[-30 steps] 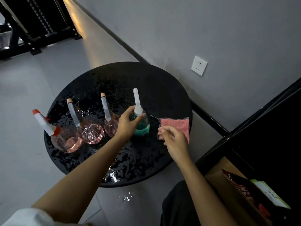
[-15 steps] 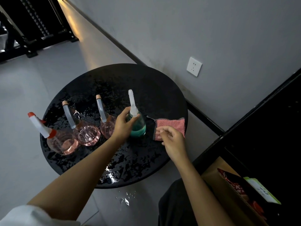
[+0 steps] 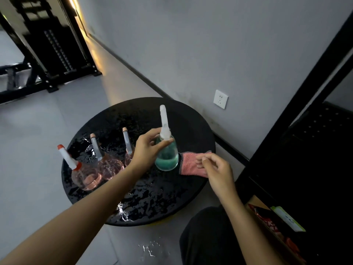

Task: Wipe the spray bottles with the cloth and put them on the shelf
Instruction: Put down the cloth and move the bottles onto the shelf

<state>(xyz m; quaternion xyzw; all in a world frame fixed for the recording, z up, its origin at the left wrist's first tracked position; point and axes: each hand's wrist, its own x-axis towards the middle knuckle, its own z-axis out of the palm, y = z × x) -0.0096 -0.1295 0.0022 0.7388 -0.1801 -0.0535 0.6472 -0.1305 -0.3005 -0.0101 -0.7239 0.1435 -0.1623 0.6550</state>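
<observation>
A green spray bottle [image 3: 167, 156] with a white nozzle is lifted a little off the wet black round table [image 3: 193, 123]; my left hand [image 3: 146, 150] grips its neck. To its right lies a pink mesh cloth [image 3: 191, 165], and my right hand [image 3: 215, 171] pinches its right edge. Three pink spray bottles stand in a row at the left: one with a red nozzle [image 3: 84, 175], a middle one [image 3: 109, 165], and one [image 3: 128, 150] partly hidden behind my left hand.
A black shelf frame [image 3: 298, 104] rises at the right, with a box of packets [image 3: 275, 230] at its foot. A wall socket [image 3: 220, 99] sits behind the table. Water is splashed on the floor [image 3: 149, 249] in front. Black equipment stands at the far left.
My left hand has raised the green bottle off the table. The right hand stays on the cloth's edge. The view has tilted upward.
</observation>
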